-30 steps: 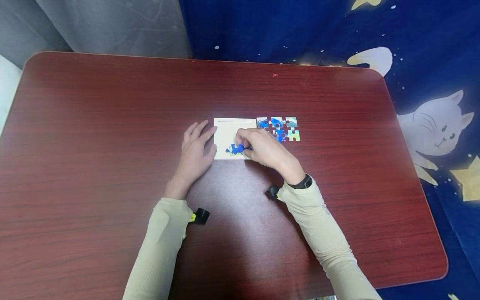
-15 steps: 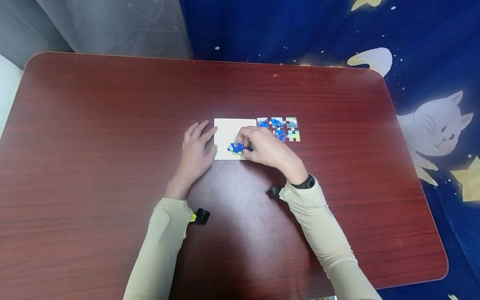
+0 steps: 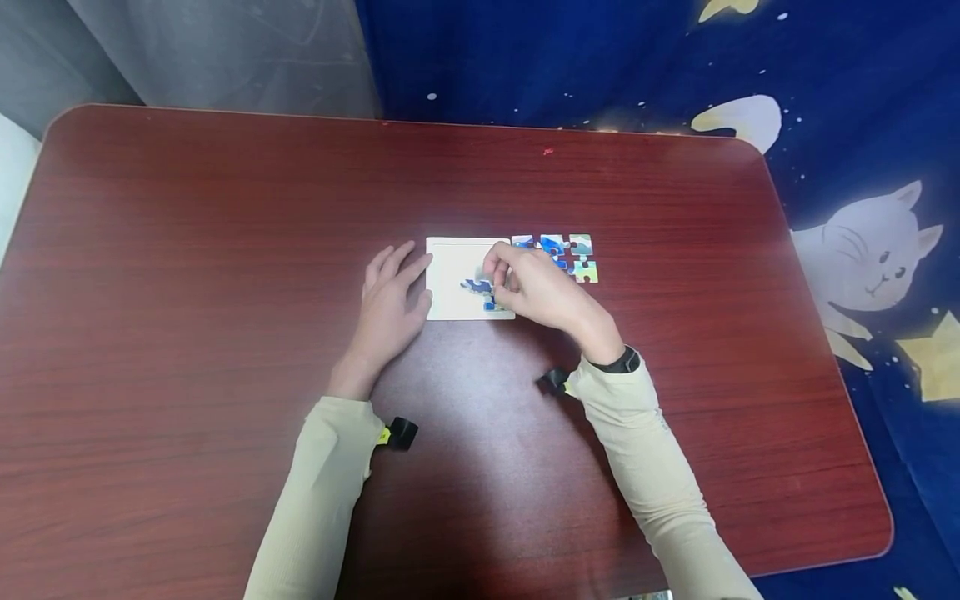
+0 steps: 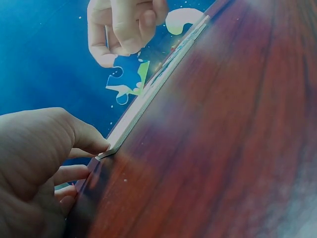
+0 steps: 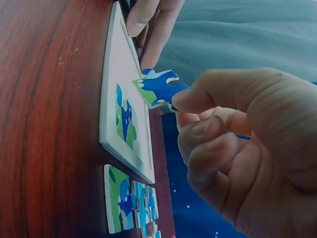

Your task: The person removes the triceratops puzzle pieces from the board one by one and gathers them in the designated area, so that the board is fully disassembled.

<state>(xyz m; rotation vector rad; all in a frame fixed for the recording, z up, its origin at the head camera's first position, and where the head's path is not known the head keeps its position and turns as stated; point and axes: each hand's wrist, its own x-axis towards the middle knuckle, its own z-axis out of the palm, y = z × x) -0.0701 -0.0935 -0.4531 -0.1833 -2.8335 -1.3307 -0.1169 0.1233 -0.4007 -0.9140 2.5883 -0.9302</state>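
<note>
In the head view, a white puzzle board (image 3: 450,279) lies on the table. My right hand (image 3: 538,287) is above its right half and pinches a blue and green puzzle piece (image 5: 161,88) between thumb and fingertips. That piece is tilted and raised off the board in the right wrist view. Another puzzle piece (image 5: 125,118) lies inside the board, near its lower right corner. My left hand (image 3: 393,300) rests at the board's left edge, fingers spread; in the left wrist view its thumb (image 4: 91,136) touches a board corner.
Several loose puzzle pieces (image 3: 582,246) lie in two rows just right of the board. A small red mark (image 3: 548,152) shows near the far edge of the brown table (image 3: 225,250). A blue patterned curtain (image 3: 600,67) hangs behind it.
My right hand has shifted slightly right, lifting and tilting the pinched puzzle piece off the board and uncovering the piece near the lower right corner. My left hand has stayed at the left edge.
</note>
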